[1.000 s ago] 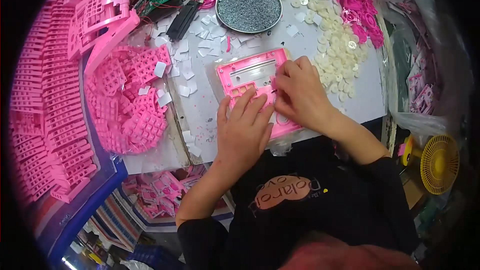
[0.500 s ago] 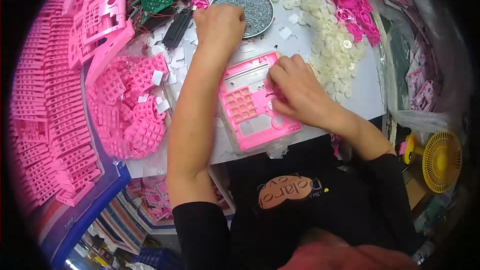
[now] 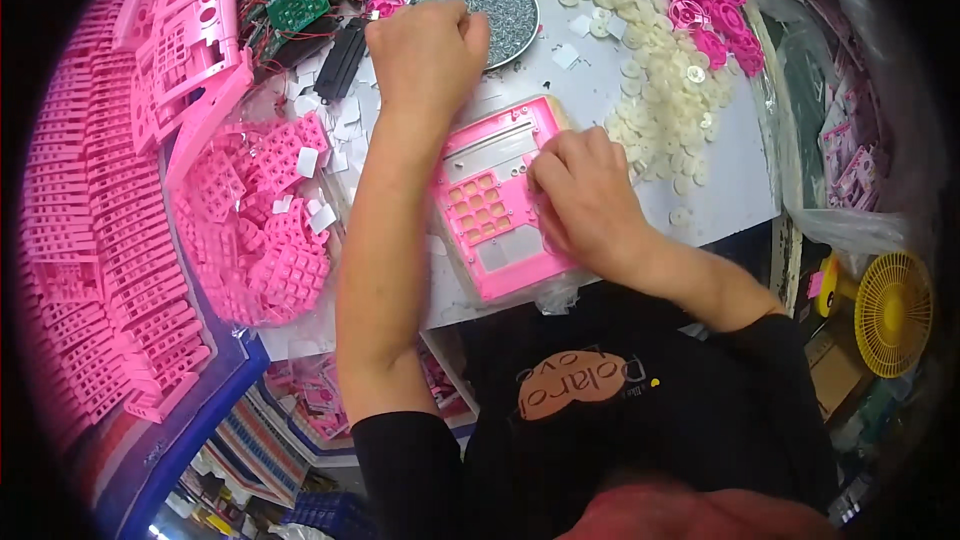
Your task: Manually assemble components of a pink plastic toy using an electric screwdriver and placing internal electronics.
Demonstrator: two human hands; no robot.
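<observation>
Head view: rectangular pink plastic casing (image 3: 520,210) lies on the white tabletop (image 3: 715,215), long axis running away from the person, slightly leftward. Right hand (image 3: 590,195), nearer, is curled at its right edge. Left hand (image 3: 425,55), curled, is beyond its far-left corner, at the round tray of small grey metal pieces (image 3: 537,24). Fingertips hidden; any pinch cannot be told.

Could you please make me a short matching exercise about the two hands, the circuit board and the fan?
Column one:
1. Left hand
2. Right hand
3. Circuit board
4. Fan

Column two:
A. Green, toward the upper left
B. Over the right side of the pink casing
C. Yellow, at the far right
D. At the left side of the round tin

Pairs: 1-D, 2-B, 3-A, 4-C
</observation>
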